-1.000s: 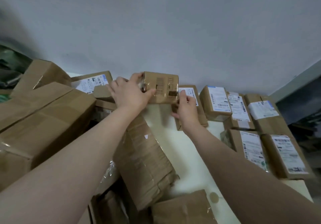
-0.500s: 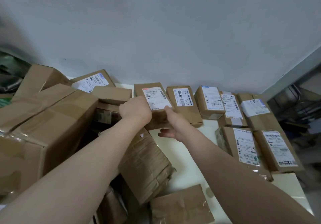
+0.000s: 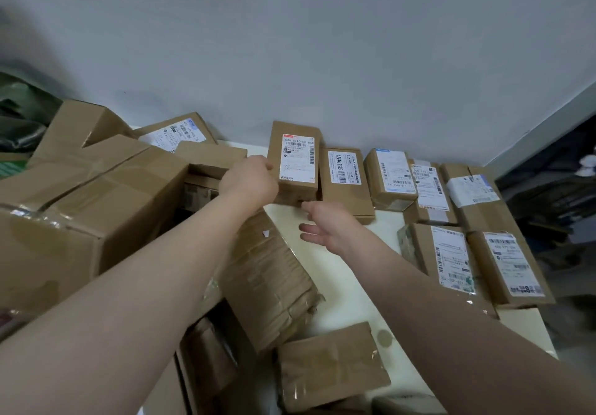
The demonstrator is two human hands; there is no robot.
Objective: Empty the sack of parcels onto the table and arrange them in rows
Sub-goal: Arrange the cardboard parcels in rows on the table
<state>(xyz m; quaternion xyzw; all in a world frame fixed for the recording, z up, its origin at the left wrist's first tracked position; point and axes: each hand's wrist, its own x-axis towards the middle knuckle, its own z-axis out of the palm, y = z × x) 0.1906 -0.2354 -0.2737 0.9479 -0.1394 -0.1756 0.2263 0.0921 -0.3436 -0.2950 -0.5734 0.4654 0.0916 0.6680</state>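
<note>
A brown cardboard parcel (image 3: 295,163), white label up, is gripped at its left edge by the left hand (image 3: 250,182), just beyond the right hand (image 3: 325,226). To its right, labelled parcels (image 3: 392,174) are lined up on the white table (image 3: 338,273).

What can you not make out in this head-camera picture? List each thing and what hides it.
Head view: the left hand hides its own fingers, so its grip on the red-labelled parcel is unclear.
Head view: small print on the row's labels is too small to read.
Head view: the green material is cut off by the left edge.
</note>
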